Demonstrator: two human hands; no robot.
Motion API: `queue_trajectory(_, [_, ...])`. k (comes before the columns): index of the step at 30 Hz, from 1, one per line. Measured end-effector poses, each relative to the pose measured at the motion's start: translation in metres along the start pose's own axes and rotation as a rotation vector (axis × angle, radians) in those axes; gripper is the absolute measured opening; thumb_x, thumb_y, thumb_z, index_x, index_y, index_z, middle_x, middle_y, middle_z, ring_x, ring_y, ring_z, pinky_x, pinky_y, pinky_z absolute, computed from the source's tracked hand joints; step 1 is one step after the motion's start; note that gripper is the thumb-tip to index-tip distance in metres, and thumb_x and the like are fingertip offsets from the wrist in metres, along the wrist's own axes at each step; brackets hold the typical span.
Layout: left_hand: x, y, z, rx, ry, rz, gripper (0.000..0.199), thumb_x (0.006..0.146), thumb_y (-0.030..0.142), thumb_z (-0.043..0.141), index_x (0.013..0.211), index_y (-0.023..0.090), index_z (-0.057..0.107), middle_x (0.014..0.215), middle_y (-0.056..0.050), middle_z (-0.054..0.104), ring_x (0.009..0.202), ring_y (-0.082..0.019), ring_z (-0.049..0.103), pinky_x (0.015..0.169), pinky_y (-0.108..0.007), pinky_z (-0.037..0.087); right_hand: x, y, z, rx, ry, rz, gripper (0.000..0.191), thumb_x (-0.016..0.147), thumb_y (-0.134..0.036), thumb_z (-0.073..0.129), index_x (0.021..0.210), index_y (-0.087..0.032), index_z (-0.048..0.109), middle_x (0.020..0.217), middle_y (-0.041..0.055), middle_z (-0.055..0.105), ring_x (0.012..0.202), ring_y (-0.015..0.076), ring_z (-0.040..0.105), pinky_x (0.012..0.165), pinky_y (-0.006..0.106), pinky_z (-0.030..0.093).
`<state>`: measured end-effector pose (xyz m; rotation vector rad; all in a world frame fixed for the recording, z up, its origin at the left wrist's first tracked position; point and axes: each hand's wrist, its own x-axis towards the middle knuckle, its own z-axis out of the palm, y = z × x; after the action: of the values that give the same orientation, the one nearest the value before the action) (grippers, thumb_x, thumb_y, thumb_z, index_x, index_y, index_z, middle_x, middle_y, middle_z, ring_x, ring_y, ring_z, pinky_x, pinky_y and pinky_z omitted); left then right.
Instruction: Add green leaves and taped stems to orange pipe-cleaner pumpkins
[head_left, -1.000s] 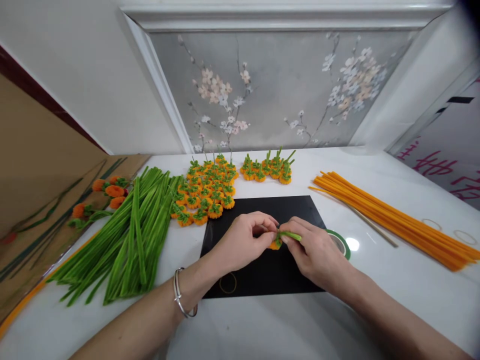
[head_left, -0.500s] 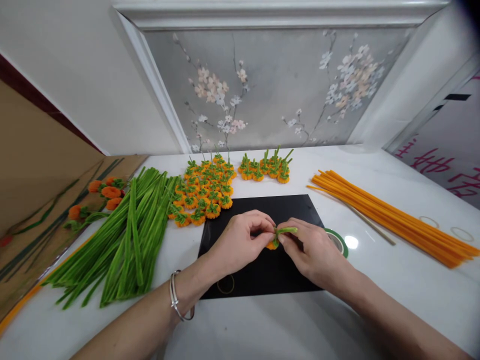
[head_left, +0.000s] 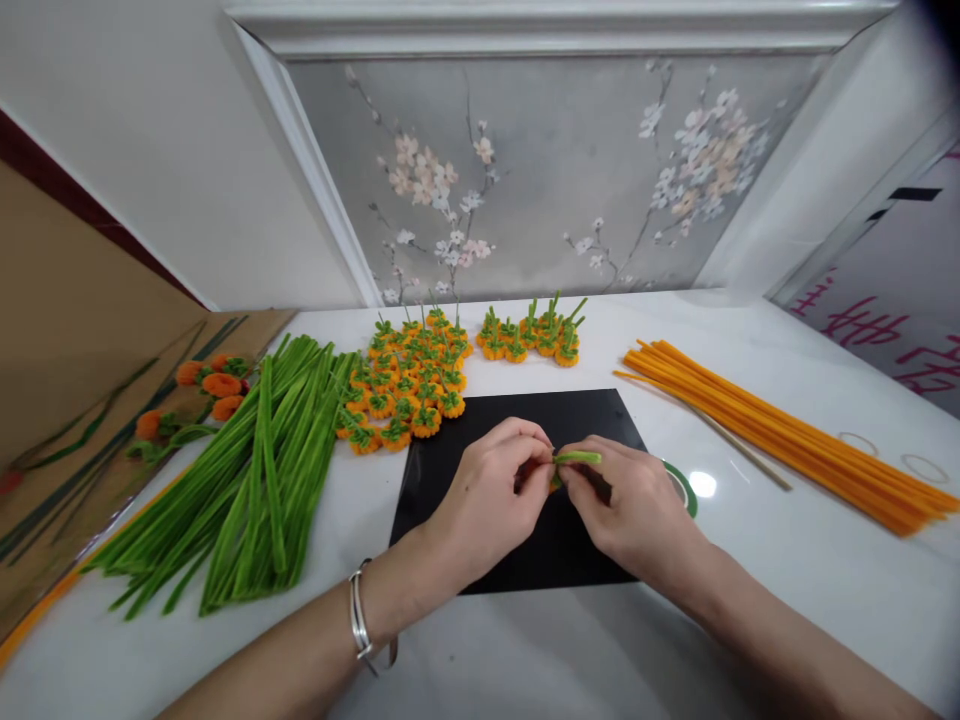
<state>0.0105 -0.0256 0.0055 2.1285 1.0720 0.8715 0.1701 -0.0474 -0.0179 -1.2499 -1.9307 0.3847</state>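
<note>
Both hands meet over a black mat (head_left: 517,560) on the white table. Between the fingertips is a small pipe-cleaner flower (head_left: 556,482), orange with green, mostly covered by the fingers. Its green pipe-cleaner end (head_left: 581,457) sticks out to the right across my right fingers. My left hand (head_left: 504,490) pinches it from the left, thumb and index finger pressed together. From the other side my right hand (head_left: 626,495) is closed on it too. A silver bangle circles my left wrist. Partly behind the right hand lies a roll of green tape (head_left: 684,488).
Green pipe cleaners (head_left: 255,470) lie in a pile at left, with orange pipe cleaners (head_left: 772,430) bundled at right beside a thin stick (head_left: 742,450). Finished-looking orange flowers (head_left: 409,385) with green tops cluster behind the mat. A smaller group (head_left: 532,335) stands farther back, before the wall.
My left hand has shifted slightly right and turned, hiding more of the orange flower. The green end has moved a little to the right. The mat's left edge has swung slightly left.
</note>
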Motion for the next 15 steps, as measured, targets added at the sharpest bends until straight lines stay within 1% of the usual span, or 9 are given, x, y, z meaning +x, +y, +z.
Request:
queue_trajectory(2, [-0.002, 0.002, 0.002, -0.003, 0.027, 0.011, 0.016, 0.083, 0.012, 0.048, 0.077, 0.015, 0.062, 0.093, -0.007, 0.059, 0.073, -0.012, 0.057, 0.06, -0.021, 0.048, -0.001, 0.0, 0.001, -0.02, 0.027, -0.015, 0.017, 0.084, -0.012, 0.047, 0.08, -0.019, 0.061, 0.077, 0.0046, 0.064, 0.067, 0.0167, 0.061, 0.062, 0.028, 0.05])
queue_trajectory(4, [-0.003, 0.003, 0.003, -0.049, 0.048, -0.008, 0.015, 0.084, 0.014, 0.049, 0.08, 0.015, 0.064, 0.097, -0.008, 0.058, 0.077, -0.013, 0.058, 0.061, -0.02, 0.049, 0.0, 0.0, 0.001, -0.024, 0.053, -0.019, 0.017, 0.083, -0.012, 0.047, 0.083, -0.02, 0.061, 0.079, 0.0045, 0.064, 0.068, 0.0168, 0.061, 0.062, 0.028, 0.05])
queue_trajectory(7, [-0.003, 0.003, 0.001, -0.17, 0.035, -0.077, 0.016, 0.085, 0.019, 0.051, 0.082, 0.016, 0.066, 0.101, -0.008, 0.058, 0.084, -0.014, 0.06, 0.062, -0.019, 0.05, 0.0, -0.001, 0.0, -0.006, 0.069, -0.006, 0.017, 0.084, -0.011, 0.046, 0.083, -0.02, 0.06, 0.078, 0.0031, 0.063, 0.066, 0.0151, 0.06, 0.059, 0.026, 0.048])
queue_trajectory(9, [0.0, 0.001, -0.002, -0.243, 0.022, -0.129, 0.017, 0.085, 0.02, 0.051, 0.079, 0.015, 0.067, 0.1, -0.007, 0.06, 0.086, -0.015, 0.06, 0.065, -0.02, 0.051, 0.001, -0.002, -0.001, 0.006, 0.056, -0.012, 0.016, 0.084, -0.011, 0.047, 0.082, -0.02, 0.06, 0.078, 0.0027, 0.063, 0.065, 0.0139, 0.059, 0.057, 0.024, 0.046])
queue_trajectory(11, [0.005, -0.002, -0.007, -0.321, -0.008, -0.171, 0.012, 0.082, 0.018, 0.055, 0.077, 0.014, 0.066, 0.095, -0.007, 0.061, 0.084, -0.015, 0.06, 0.071, -0.023, 0.051, 0.0, -0.002, -0.002, 0.011, 0.035, -0.032, 0.014, 0.084, -0.011, 0.048, 0.084, -0.019, 0.06, 0.079, 0.0029, 0.062, 0.063, 0.0132, 0.058, 0.055, 0.023, 0.045])
queue_trajectory(13, [0.009, -0.006, -0.011, -0.417, -0.083, -0.202, 0.005, 0.077, 0.014, 0.06, 0.079, 0.014, 0.065, 0.089, -0.005, 0.062, 0.081, -0.015, 0.061, 0.074, -0.026, 0.05, -0.001, -0.001, -0.002, 0.009, 0.01, -0.05, 0.015, 0.084, -0.011, 0.048, 0.086, -0.019, 0.06, 0.078, 0.0028, 0.061, 0.061, 0.0128, 0.057, 0.053, 0.023, 0.044])
queue_trajectory(15, [0.013, -0.009, -0.014, -0.498, -0.161, -0.21, 0.007, 0.073, 0.011, 0.064, 0.079, 0.013, 0.063, 0.086, -0.004, 0.063, 0.08, -0.015, 0.061, 0.075, -0.028, 0.05, -0.002, -0.001, -0.002, 0.008, -0.005, -0.066, 0.016, 0.084, -0.011, 0.047, 0.087, -0.019, 0.06, 0.077, 0.0026, 0.061, 0.061, 0.0126, 0.057, 0.053, 0.023, 0.043])
